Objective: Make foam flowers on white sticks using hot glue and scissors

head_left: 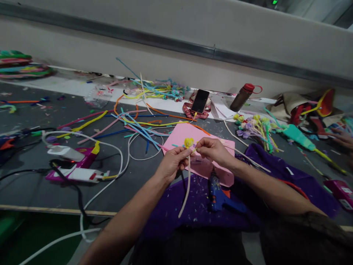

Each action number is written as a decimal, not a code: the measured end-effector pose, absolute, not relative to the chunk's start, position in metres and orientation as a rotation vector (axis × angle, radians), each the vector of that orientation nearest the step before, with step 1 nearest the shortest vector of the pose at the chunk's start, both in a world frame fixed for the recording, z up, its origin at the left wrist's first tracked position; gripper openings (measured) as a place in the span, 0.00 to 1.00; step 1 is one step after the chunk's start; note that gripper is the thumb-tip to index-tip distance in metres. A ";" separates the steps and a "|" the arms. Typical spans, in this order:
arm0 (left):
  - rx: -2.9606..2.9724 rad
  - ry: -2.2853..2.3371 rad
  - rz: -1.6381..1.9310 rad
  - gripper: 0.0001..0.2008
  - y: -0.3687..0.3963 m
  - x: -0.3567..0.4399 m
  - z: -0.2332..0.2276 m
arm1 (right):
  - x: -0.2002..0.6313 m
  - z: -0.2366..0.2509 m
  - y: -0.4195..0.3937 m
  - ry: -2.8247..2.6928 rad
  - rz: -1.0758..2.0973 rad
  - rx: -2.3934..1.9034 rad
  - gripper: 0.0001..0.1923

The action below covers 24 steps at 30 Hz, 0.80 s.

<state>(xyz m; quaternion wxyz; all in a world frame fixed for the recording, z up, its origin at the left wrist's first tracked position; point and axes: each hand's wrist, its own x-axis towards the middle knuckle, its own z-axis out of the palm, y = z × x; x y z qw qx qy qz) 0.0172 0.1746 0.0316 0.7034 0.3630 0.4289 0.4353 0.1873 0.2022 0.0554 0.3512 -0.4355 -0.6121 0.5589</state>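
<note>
Head view: you're mid-assembly on a pipe-cleaner flower (188, 147). Left hand (172, 163) pinches the white stem just under the yellow head; right hand (212, 150) pinches beside the head from 3 o'clock. Hands are close together, fingertips nearly meeting at the bloom, both clamped on the same piece.

Where it is: held above the pink foam sheet (176, 137), dead centre, over the near part of the grey table (33, 187).

Orientation: the long axis is the white stem (186, 187), running about 12 to 6, the tail drifting toward 7. The yellow head (189, 142) points up and away from you at 12; the free end hangs down over the purple cloth (193, 206).

Step, as I read it: fixing or shaping the head on the stem, by twist or wrap. I can't tell whether a thin strand is in the right fingers; it's too small.

The next move calls for a steady left pinch as the anchor while the right fingers do the fine turning at the head. Keep the stem from rotating.

Around you: blue glue gun (219, 193) at 5 o'clock, just below the hands on the cloth; loose pipe cleaners (138, 127) at 10; finished flowers (255, 127) at 2; phone (200, 101) at 12; bottle (242, 96) at 1.
</note>
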 end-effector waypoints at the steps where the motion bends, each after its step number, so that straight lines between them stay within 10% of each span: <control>1: 0.800 0.954 0.959 0.13 0.174 0.016 0.031 | 0.186 0.055 0.202 -1.599 1.439 -1.126 0.03; 24: 0.890 1.013 1.035 0.14 0.169 0.011 0.032 | 0.171 0.055 0.186 -1.548 1.524 -1.132 0.07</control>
